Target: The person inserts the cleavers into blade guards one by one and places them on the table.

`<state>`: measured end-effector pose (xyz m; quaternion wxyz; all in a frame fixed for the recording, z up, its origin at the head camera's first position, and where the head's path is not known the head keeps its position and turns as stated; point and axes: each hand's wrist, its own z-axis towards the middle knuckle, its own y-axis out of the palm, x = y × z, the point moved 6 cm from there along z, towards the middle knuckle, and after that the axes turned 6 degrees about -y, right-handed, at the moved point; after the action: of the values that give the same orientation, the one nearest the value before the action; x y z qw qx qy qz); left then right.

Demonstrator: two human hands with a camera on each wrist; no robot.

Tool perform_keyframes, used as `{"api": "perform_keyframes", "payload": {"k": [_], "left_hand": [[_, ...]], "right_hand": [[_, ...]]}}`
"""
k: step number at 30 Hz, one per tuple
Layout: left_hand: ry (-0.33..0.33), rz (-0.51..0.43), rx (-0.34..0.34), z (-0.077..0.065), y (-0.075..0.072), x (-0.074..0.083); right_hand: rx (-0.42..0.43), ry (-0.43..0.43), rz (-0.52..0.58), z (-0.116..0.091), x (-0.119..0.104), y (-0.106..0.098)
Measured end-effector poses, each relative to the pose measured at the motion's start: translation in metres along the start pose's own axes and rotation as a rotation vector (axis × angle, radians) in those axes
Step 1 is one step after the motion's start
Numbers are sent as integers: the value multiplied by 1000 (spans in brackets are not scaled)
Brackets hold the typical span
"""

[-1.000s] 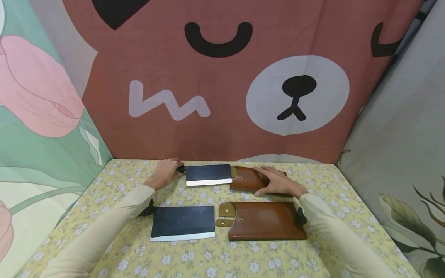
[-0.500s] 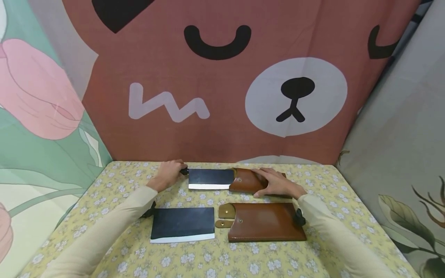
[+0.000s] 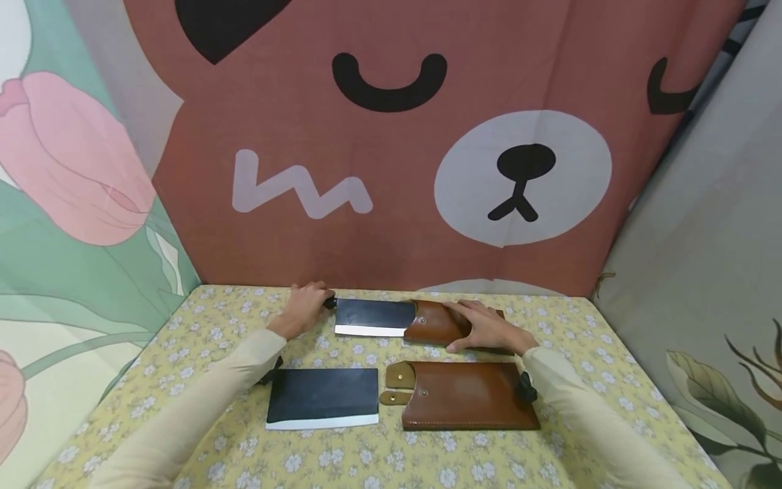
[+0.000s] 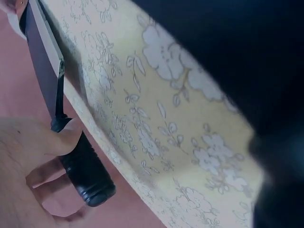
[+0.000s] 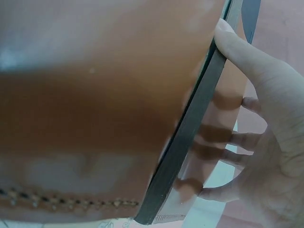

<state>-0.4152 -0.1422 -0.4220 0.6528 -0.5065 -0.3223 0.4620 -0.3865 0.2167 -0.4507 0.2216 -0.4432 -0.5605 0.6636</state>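
At the back of the table in the head view, my left hand point(image 3: 303, 310) grips the black handle point(image 4: 90, 171) of a dark-bladed cleaver point(image 3: 373, 312). In the left wrist view its thumb lies over the handle and the fingers pass beneath. The blade's right end meets the mouth of a brown leather knife sheath point(image 3: 430, 322), and its tip is hidden there. My right hand point(image 3: 485, 327) holds that sheath across its width. In the right wrist view the thumb point(image 5: 237, 42) presses the sheath's near edge, with the fingers on its face.
Nearer me lies a second, larger cleaver point(image 3: 324, 395), blade flat on the flowered tablecloth point(image 3: 330, 458). A second brown sheath point(image 3: 470, 397) lies to its right, flap and strap pointing left. Printed cloth walls point(image 3: 391, 251) stand behind and at both sides.
My left hand has moved the cleaver to the right, so its blade end now covers the sheath's flap and enters the mouth. My right hand stays on the sheath.
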Motion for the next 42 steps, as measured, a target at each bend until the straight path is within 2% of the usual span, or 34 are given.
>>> {"api": "perform_keyframes", "payload": {"k": [11, 17, 22, 35, 42], "left_hand": [[13, -14, 35, 5, 3, 18], [6, -4, 44, 8, 7, 22], [8, 14, 29, 9, 8, 24], [13, -12, 3, 11, 7, 29], [9, -13, -29, 12, 8, 36]], "right_hand": [[20, 0, 7, -1, 0, 1], [10, 6, 11, 1, -1, 1], [0, -16, 10, 6, -4, 1], [-17, -45, 10, 13, -12, 1], [-13, -32, -1, 14, -13, 3]]}}
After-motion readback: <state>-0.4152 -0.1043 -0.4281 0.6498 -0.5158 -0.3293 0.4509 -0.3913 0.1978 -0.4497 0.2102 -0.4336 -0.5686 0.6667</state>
